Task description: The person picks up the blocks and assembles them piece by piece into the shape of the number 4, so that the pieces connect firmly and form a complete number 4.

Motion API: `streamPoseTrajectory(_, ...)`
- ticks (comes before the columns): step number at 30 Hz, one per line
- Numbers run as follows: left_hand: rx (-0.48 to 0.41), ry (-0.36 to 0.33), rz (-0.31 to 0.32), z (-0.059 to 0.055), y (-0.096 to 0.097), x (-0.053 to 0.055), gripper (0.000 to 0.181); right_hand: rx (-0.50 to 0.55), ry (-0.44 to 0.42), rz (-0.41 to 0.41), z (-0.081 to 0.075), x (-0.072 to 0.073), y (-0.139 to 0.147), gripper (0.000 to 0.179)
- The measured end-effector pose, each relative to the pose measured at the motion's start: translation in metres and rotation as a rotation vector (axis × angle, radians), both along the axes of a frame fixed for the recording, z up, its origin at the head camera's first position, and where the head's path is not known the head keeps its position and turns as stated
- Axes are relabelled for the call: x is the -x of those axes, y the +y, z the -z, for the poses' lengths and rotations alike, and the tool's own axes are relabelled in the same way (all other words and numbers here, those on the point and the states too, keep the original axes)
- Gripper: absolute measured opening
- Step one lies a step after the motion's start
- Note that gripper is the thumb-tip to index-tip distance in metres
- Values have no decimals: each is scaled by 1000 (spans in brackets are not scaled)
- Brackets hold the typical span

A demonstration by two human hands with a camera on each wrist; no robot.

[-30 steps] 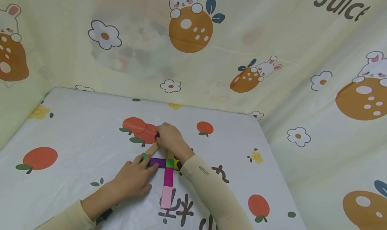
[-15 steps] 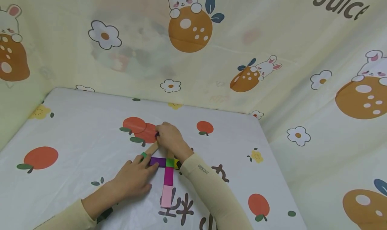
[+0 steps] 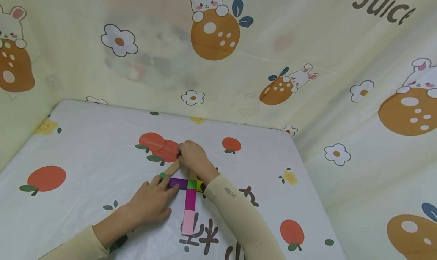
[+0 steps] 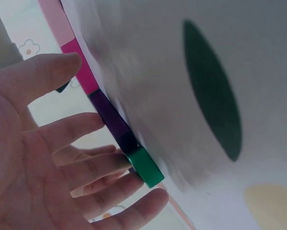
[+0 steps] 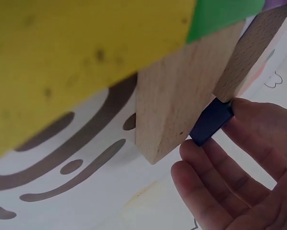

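Observation:
My left hand (image 3: 148, 201) lies beside a row of coloured blocks, fingers extended. Its fingertips touch the purple block (image 3: 178, 183) and a green block (image 4: 146, 167) at the row's left end. A slanting plain wooden block (image 3: 172, 167) runs from that green block towards my right hand (image 3: 196, 157). Between thumb and fingers, the right hand pinches a small dark blue block (image 5: 210, 122) at the wooden block's far end. Another green block (image 3: 192, 184) sits between the purple block and a yellow block (image 3: 199, 186), partly hidden by the right wrist. A second wooden block (image 5: 182, 91) extends behind it.
A magenta block (image 3: 190, 199) and a pink block (image 3: 188, 222) run in line towards me from the middle green one. The white tablecloth (image 3: 102, 150) has printed fruit. Patterned curtains (image 3: 153, 74) stand behind and at the sides.
My right hand has shifted very slightly to the right with the dark blue block and the far end of the slanting wooden block. The left hand keeps its place.

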State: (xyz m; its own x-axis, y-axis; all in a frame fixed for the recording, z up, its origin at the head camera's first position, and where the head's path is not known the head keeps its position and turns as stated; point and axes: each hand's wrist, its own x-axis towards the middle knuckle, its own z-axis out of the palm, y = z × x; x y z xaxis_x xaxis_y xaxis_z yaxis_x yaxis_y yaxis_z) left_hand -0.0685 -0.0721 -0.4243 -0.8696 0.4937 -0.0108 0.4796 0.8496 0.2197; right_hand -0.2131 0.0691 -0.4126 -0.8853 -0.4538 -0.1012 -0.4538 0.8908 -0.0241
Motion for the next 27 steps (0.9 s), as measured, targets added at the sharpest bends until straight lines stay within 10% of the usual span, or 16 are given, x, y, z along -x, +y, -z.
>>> streamPoseTrajectory(27,-1,11,0,5,0,1,60,3,-87,-9,-5,1,4,12)
